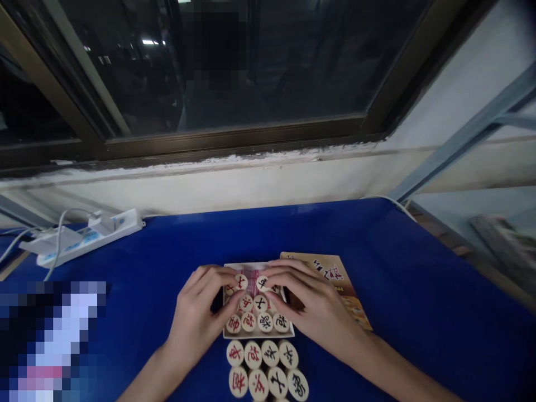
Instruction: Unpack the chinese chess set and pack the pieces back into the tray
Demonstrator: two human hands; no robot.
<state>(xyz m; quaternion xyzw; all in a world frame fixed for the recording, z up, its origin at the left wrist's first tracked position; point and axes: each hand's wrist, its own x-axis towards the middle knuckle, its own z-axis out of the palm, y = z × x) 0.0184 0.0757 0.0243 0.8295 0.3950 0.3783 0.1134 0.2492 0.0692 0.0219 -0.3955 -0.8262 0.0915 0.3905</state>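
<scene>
A small white box [259, 337] holds round wooden chess pieces with red or black characters, and pink patterned lining shows at its far end. Over the box's left side, my left hand [200, 301] pinches a red-marked piece [240, 282] between thumb and fingers. My right hand [307, 296] is closed around a black-marked piece [262, 283] at the right side. Nearer to me, rows of stacked pieces [253, 355] stand on the blue table just outside the box, red characters at left and black at right.
A printed cardboard lid [335, 273] lies right of the box, partly under my right forearm. A white power strip [92, 237] with plugs and cables sits at the back left. A blurred, pixelated object [62, 340] is at the left. Behind the table [201, 234] are a wall and window.
</scene>
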